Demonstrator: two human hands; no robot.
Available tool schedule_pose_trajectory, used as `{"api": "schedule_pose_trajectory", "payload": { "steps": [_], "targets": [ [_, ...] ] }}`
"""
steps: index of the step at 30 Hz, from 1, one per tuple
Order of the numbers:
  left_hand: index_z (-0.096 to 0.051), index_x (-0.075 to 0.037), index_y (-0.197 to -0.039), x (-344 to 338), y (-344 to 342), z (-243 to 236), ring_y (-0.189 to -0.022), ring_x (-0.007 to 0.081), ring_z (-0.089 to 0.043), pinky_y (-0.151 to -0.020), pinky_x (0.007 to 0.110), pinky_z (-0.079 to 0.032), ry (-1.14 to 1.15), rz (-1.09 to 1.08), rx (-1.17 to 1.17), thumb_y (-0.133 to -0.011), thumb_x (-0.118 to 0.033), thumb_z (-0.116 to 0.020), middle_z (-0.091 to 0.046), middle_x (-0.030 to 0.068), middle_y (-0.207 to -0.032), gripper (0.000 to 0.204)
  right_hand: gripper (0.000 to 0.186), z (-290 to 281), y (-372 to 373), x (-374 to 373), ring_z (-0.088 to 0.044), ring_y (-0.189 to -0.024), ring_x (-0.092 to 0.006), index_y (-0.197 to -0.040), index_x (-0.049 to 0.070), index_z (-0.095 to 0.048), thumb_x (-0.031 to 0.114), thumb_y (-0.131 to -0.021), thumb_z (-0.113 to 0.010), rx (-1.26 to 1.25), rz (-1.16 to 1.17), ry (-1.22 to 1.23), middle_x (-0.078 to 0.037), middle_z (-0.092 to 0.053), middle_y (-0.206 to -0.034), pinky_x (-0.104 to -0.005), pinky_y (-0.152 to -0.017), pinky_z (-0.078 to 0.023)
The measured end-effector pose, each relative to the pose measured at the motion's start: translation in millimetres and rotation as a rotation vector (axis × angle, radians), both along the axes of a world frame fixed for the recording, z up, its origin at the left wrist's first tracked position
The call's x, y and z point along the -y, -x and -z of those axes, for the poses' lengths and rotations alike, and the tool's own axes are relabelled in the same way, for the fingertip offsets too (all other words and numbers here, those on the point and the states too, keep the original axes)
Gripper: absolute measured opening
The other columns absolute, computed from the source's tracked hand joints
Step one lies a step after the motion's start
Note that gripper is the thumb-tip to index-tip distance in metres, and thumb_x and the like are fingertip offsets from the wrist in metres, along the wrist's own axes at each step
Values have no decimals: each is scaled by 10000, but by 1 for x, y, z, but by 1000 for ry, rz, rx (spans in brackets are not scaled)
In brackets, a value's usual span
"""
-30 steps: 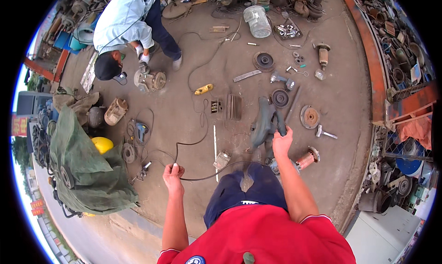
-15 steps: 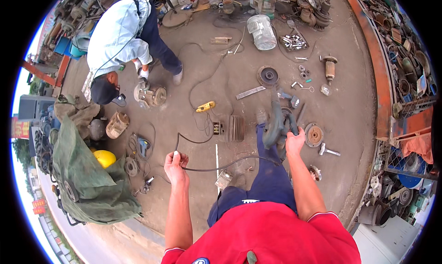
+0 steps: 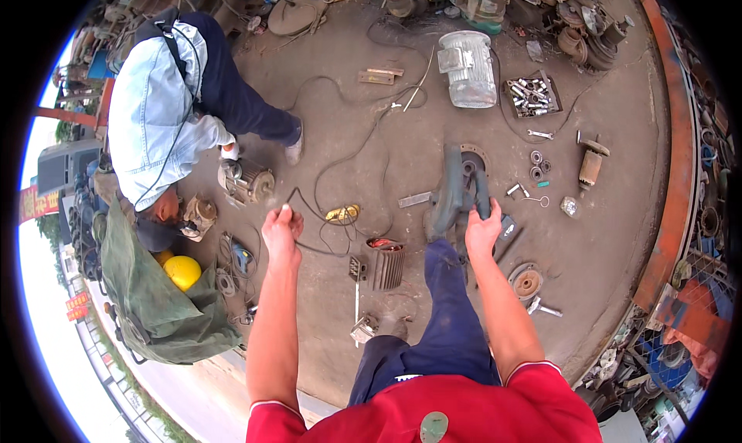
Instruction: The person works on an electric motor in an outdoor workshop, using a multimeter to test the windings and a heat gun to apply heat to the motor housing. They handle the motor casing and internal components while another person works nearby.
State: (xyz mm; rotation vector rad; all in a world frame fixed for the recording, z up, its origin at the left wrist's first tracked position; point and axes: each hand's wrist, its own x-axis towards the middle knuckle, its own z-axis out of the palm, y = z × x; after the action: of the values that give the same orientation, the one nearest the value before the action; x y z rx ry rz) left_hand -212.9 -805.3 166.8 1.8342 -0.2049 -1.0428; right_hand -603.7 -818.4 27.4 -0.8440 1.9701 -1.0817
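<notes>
Currently, both of the person's hands are occupied, on opposite sides of the ribbed motor housing, taken as the reference point on the floor.

Left hand: to the left of the housing and slightly beyond it. Forearm rises almost straight from the lower edge of view. Fingers curl inward, thumb uppermost, pinching a black cable. The cable sags from the hand toward the housing, with a sharp bend standing above the grip; its ends cannot be traced.

Right hand: to the right of the housing and beyond it. Forearm slants inward and away from the body. Fingers wrap the dark handle of a grey-green power tool, thumb side up. The tool's body lies on the side of the hand nearer the housing. Contact between tool and floor: cannot tell.

Surroundings, relative to the housing: yellow power strip beyond and to the left; round flange and hammer to the right; silver-grey motor well beyond, with a tray of sockets at its right. Co-worker far to the left, bent over, a gloved hand at another motor.
</notes>
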Motion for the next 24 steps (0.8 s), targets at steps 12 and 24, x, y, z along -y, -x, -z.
{"api": "schedule_pose_trajectory", "payload": {
  "steps": [12, 24],
  "targets": [
    [-654, -40, -1027, 192, 50, -77, -876, 136, -643, -813, 291, -511, 439, 189, 108, -996, -217, -651, -692, 43, -926, 179, 430, -15, 39, 251, -609, -803, -240, -1169, -103, -542, -107, -742, -585, 528, 39, -232, -166, -653, -982, -368, -707, -507],
    [-724, -83, -1012, 42, 31, 200, -1101, 354, -532, -920, 498, -451, -398, 639, 803, -873, -141, -676, -581, 142, -1119, 158, 206, 247, -55, 221, -591, -763, -277, -928, 5, -561, -96, -749, -584, 521, 40, -433, -126, -593, -845, -429, -769, -513]
  ]
}}
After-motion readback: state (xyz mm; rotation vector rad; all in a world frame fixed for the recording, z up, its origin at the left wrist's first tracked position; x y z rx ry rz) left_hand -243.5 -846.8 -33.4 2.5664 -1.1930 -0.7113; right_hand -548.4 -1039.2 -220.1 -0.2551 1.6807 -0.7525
